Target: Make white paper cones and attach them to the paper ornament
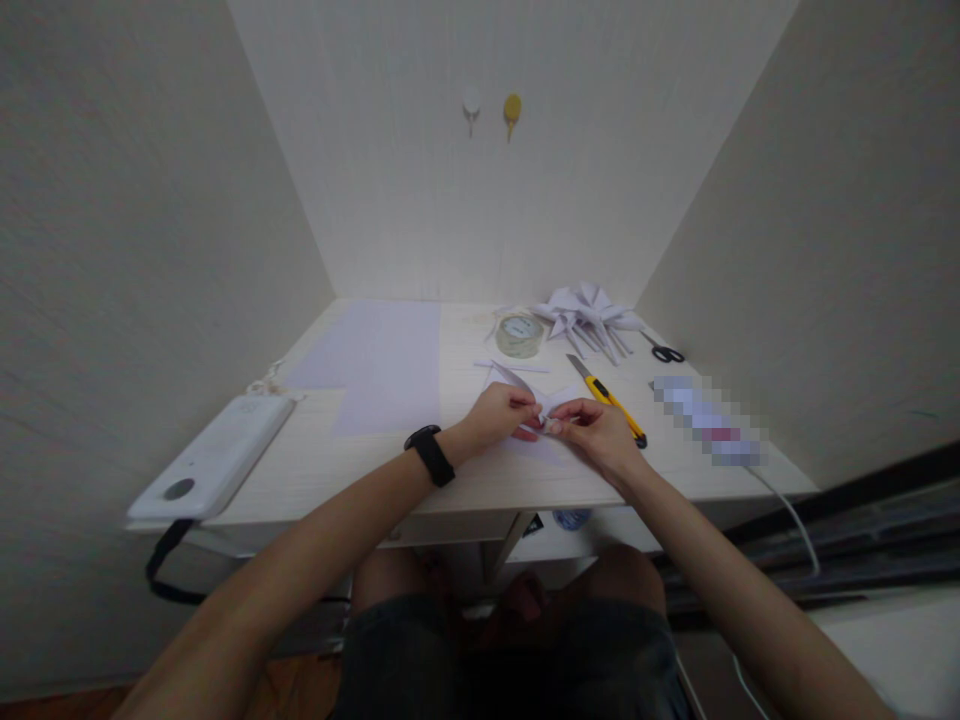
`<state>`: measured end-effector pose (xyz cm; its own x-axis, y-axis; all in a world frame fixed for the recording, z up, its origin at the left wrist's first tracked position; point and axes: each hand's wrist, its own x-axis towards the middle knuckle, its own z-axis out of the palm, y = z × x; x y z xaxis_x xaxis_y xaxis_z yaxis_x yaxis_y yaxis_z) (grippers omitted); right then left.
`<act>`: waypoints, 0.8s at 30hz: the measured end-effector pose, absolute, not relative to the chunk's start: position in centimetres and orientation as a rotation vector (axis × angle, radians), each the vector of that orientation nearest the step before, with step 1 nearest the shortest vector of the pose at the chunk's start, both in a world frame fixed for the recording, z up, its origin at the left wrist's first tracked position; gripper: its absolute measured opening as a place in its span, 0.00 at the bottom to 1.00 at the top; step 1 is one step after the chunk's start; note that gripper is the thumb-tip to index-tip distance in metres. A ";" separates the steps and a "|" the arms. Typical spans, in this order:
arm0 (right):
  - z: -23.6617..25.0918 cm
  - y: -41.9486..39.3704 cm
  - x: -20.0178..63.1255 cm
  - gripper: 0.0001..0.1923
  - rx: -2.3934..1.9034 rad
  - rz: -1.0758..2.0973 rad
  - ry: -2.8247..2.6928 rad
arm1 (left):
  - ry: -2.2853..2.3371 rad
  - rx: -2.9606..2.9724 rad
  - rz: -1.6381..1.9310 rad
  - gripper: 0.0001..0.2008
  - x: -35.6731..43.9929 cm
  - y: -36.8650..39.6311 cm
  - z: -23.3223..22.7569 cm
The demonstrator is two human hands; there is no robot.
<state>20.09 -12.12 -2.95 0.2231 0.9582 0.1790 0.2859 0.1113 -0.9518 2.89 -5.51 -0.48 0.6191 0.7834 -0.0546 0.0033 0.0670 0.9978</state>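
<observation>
Near the front of the white desk [300, 460], both hands meet on a folded white paper piece [514, 378] with pointed petals. My left hand [501, 412], below a black wristwatch, pinches the paper near its centre. From the other side my right hand [600, 430] pinches the same spot, fingertips close to the left ones. What exactly sits between the fingertips is too small to make out. Just beyond them lies a thin rolled paper stick [514, 367]. A yellow box cutter [607, 398] rests beside my right hand, its blade pointing away.
Large white paper sheets [390, 360] cover the left back. A roll of clear tape [519, 335] stands beside a pile of folded paper flowers [589, 315]. Black-handled scissors [667, 353] and a blurred-out phone-like item [705, 420] lie right. A white box-shaped device [214, 455] occupies the left edge.
</observation>
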 end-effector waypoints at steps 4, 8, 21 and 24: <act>-3.1 -12.1 20.1 0.21 -1.394 0.768 -1.285 | 0.724 1.405 0.666 0.11 2.9 -5.4 -0.6; -3.1 -12.0 20.1 0.20 -1.404 0.763 -1.294 | 0.734 1.424 0.666 0.11 2.9 -5.4 -0.7; -3.0 -12.0 20.1 0.20 -1.402 0.774 -1.283 | 0.752 1.454 0.655 0.10 2.9 -5.3 -0.9; -3.1 -12.0 20.1 0.20 -1.407 0.768 -1.301 | 0.766 1.481 0.647 0.11 3.0 -5.3 -0.9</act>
<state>20.12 -11.99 -3.15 0.2104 0.9606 0.1813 0.3058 0.1115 -0.9455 2.99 -5.31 -0.93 0.6180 0.7844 -0.0536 0.0777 0.0070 0.9970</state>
